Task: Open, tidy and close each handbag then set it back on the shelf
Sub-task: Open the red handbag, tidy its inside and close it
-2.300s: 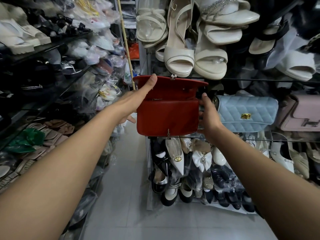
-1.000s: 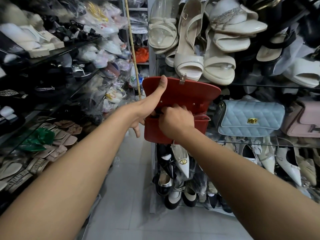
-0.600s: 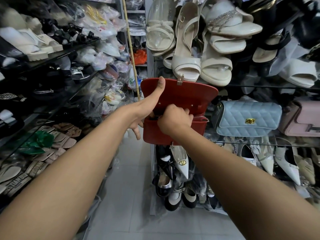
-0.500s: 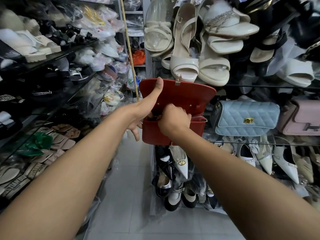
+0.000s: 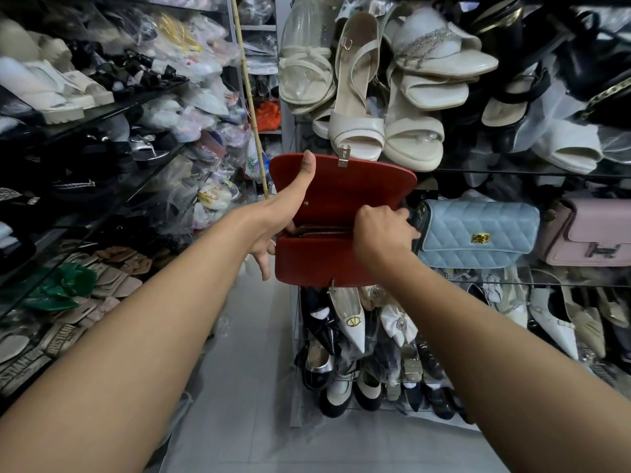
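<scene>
In the aisle between the racks: a red handbag (image 5: pixel 324 257) is held up in the air, off the shelf, its flap (image 5: pixel 348 189) lifted upright.
Left hand (image 5: pixel 273 227): grasps the bag's left end, thumb laid flat up the inside of the flap, fingers tucked behind and below.
Right hand (image 5: pixel 379 230): clenched on the right end of the bag's mouth, where the brass zip (image 5: pixel 324 230) runs out. The knuckles hide whether it pinches the puller.
Glass shelf (image 5: pixel 580 284) on the right: carries a pale blue quilted handbag (image 5: pixel 478 233) just beside the red one, then a pink handbag (image 5: pixel 594 233) farther along.
Above: cream heeled sandals (image 5: pixel 355 131) crowd the next shelf up.
Below: pointed flats (image 5: pixel 348 319) and dark shoes, packed tight in plastic.
Left wall: dark shelves of sandals, many in clear bags, and a green pair (image 5: pixel 65 285) low down.
Far end: a bamboo pole (image 5: pixel 251 107) leans by the upright.
Floor (image 5: pixel 259 421): pale grey tiles, shiny.
</scene>
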